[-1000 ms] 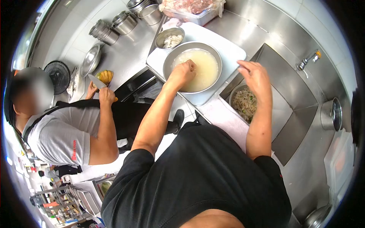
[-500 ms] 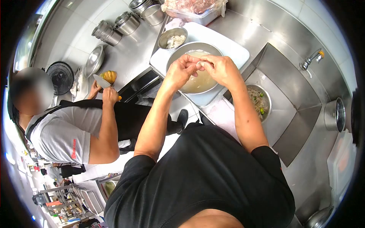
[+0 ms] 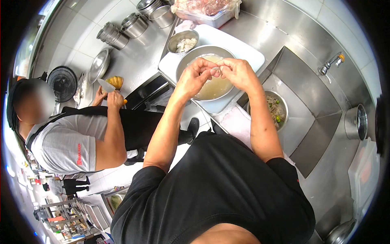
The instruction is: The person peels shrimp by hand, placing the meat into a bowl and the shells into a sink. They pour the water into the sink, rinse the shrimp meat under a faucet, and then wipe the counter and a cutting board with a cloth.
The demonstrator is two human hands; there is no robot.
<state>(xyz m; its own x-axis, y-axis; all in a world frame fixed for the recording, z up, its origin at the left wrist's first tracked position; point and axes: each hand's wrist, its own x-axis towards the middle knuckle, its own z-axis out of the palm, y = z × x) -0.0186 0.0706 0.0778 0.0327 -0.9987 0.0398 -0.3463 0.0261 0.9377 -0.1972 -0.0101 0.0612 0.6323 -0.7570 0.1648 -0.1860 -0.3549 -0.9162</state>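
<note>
Over a large metal bowl (image 3: 219, 92) of cloudy, pale liquid, my left hand (image 3: 196, 78) and my right hand (image 3: 240, 74) meet at the fingertips. Both are closed in a pinch on a small greyish, translucent piece of food (image 3: 217, 70), mostly covered by the fingers. Its exact kind is too small to make out. A smaller metal bowl (image 3: 174, 44) with whitish pieces (image 3: 187, 44) stands just beyond my left hand. Both bowls rest on a white board (image 3: 248, 55). Below my right forearm, a bowl (image 3: 287, 106) in the sink holds greyish scraps and some green bits.
A co-worker (image 3: 69, 138) at left holds a knife (image 3: 106, 85) at a yellow-green squash (image 3: 117, 82). The sink (image 3: 302, 91) lies at right with a tap (image 3: 332, 64). A tub of raw meat (image 3: 207, 9) stands at the back, near stacked metal pots (image 3: 135, 26).
My hands stay pinched together over the bowl, and a bit more of the greyish piece shows between the fingertips. The view has shifted slightly.
</note>
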